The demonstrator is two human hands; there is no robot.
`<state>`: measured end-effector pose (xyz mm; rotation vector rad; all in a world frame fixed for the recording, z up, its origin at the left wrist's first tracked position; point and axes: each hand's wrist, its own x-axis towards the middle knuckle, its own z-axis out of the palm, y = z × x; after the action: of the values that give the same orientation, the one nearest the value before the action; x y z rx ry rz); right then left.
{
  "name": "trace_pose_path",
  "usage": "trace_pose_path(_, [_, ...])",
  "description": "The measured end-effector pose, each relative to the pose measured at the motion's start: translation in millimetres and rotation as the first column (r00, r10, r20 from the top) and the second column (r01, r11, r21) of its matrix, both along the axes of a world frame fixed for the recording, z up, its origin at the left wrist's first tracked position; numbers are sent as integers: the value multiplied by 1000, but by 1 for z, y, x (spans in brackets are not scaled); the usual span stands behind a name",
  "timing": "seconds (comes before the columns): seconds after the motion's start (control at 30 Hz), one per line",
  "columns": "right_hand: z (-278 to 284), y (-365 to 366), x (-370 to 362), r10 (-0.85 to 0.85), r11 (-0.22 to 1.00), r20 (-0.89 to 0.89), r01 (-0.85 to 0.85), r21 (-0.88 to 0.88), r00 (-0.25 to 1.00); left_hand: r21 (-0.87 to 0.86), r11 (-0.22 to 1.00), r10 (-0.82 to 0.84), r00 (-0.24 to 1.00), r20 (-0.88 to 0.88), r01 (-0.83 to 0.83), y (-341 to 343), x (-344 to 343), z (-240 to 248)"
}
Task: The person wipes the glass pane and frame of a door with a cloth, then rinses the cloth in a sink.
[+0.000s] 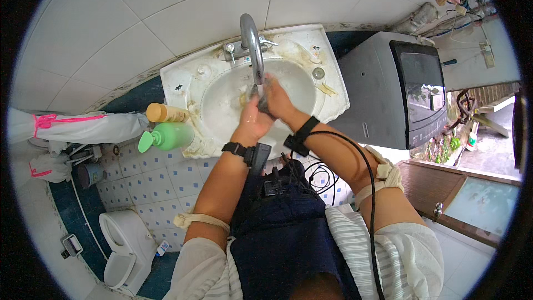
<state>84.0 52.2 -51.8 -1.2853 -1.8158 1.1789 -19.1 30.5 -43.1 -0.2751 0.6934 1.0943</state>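
Observation:
Under the curved chrome faucet, both hands are close together over the white sink basin. My left hand is closed against a wet, dark grey thing, perhaps a cloth. My right hand closes on the same thing from the other side. Most of it is hidden by the fingers, so its kind cannot be made out. Water appears to fall from the spout onto the hands. Beside them in the basin shows a small yellowish patch, too unclear to name.
A green pump bottle and a yellow-capped bottle stand at the sink's left edge. To the right is a grey washing machine. A toilet sits lower left. Black cable runs along my right arm.

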Motion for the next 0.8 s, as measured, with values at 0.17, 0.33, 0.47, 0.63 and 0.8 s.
trace_pose_path(0.17, [-16, 30, 18, -48, 996, -164, 34, -85, 985, 102, 995, -22, 984, 177, 4, -6, 13, 9])
trace_pose_path(0.33, [36, -8, -20, -25, 990, 86, 37, -138, 996, 59, 998, -3, 999, 39, 1, -7, -19, -19])
trace_pose_path(0.47, [-15, 15, 6, -3, 982, 89, -14, 187, 996, 100, 994, -50, 988, 146, 35, -6, -4, -4])
trace_pose_path(0.63, [-2, 47, 23, -111, 971, -26, 103, -216, 993, 61, 996, -59, 998, -36, 61, -3, -10, 2])
trace_pose_path(0.8, [34, 27, 9, -264, 739, -357, -50, -671, 896, -69, 984, -176, 959, -222, 165, 5, -12, 20])
